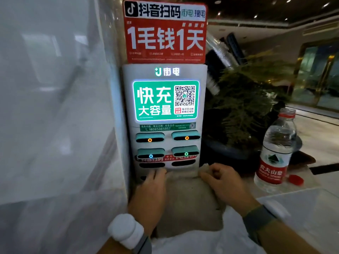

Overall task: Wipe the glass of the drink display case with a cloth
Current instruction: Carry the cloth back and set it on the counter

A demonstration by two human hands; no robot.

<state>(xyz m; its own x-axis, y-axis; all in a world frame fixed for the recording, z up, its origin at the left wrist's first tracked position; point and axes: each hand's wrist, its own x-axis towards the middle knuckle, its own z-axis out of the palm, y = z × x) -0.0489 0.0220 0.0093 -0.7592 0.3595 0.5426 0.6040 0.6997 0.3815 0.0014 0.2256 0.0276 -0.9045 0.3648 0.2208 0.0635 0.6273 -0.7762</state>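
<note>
Both hands grip a beige cloth on the white counter: the left hand pinches its far left corner, the right hand is curled around its far right corner. Just beyond the fingertips stands a power-bank rental station, blocking the way ahead. Right of the right fingers stands an uncapped water bottle, its red cap beside it, a potted fern behind. Left of the left fingers rises a glass panel, blurred with reflections. The cloth's near edge is hidden by the forearms; its long axis runs towards the person.
</note>
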